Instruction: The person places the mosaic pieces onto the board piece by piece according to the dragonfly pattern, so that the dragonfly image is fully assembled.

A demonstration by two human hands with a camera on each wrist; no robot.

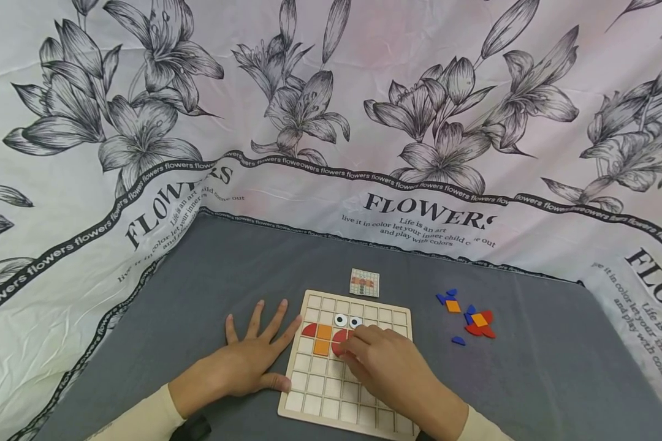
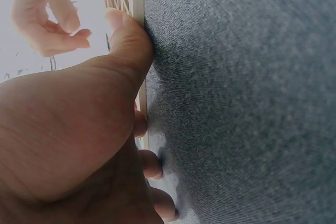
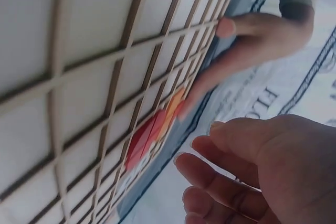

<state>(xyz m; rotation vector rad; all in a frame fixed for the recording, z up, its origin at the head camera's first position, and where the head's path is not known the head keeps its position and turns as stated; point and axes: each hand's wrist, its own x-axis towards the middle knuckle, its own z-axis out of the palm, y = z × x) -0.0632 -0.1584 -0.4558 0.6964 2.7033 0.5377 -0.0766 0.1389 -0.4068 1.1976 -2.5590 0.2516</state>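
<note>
My left hand [image 1: 248,367] lies spread on the table at the left side of a wooden grid board [image 1: 311,403], its thumb and a fingertip touching the board's edge. Over the board's middle hovers my right hand [image 1: 394,364], fingers loosely bent beside a red rounded piece [image 1: 339,343]. The right wrist view shows no piece between its thumb and fingers. Left of that piece, two orange squares [image 1: 322,347] sit one above the other, with a red quarter-round piece [image 1: 309,331] beside the upper one. Two round eye pieces [image 1: 340,320] occupy cells above. The right hand hides part of the grid.
Behind the board lies a small pattern card [image 1: 365,283]. To the right are loose blue, orange and red pieces [image 1: 479,320], another small cluster with an orange square [image 1: 453,306], and a lone blue piece [image 1: 458,340]. Flower-printed cloth [image 1: 419,208] stands around the grey tabletop [image 1: 243,263].
</note>
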